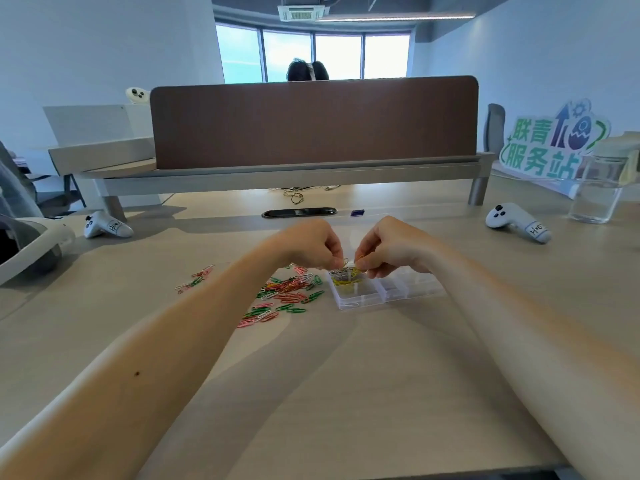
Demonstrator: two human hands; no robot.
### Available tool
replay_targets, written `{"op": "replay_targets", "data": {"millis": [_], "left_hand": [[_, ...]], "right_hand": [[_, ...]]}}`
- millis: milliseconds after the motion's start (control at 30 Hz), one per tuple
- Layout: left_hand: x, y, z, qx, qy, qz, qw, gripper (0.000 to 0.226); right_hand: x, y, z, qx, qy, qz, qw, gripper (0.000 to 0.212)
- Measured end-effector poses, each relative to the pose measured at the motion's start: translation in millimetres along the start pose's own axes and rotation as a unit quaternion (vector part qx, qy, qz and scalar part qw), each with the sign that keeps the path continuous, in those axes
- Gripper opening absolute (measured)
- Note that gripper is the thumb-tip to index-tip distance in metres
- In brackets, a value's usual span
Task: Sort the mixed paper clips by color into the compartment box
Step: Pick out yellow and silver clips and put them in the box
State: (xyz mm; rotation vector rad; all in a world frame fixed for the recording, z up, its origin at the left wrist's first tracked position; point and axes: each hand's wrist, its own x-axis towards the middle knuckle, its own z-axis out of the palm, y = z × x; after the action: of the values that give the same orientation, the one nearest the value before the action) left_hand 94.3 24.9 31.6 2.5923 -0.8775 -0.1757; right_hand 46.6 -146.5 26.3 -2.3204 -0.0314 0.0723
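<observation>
Fingers (pixel 331 260) on yellow clips (pixel 345 261); "联青服务站" sign (pixel 540 147)

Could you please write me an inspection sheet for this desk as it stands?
Surface: pale wooden table.
Job's things: loose paper clips, red, pink, green and white, lie left of the clear compartment box; yellow clips sit in its far-left compartment.
Clutter: two white controllers; a water jar.
Hands: left hand and right hand each pinch yellow clips above the box.
Cables: one looped cable under the divider.
Surroundings: a person's head behind the divider; windows; a green sign.
</observation>
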Motion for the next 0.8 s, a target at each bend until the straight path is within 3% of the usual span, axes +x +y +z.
{"op": "replay_targets", "data": {"millis": [333,500,800], "left_hand": [[4,7,10,0.023,0.015,0.037,0.999,0.017],[1,7,7,-0.004,0.0,0.036,0.999,0.018],[-7,-2,5,-0.043,0.039,0.037,0.998,0.018]], "right_hand": [[-2,0,-2,-0.027,-0.029,-0.01,0.999,0.014],[-2,-1,-3,-0.025,-0.015,-0.015,0.999,0.015],[4,-9,2,-0.019,0.022,-0.04,0.999,0.009]]}}
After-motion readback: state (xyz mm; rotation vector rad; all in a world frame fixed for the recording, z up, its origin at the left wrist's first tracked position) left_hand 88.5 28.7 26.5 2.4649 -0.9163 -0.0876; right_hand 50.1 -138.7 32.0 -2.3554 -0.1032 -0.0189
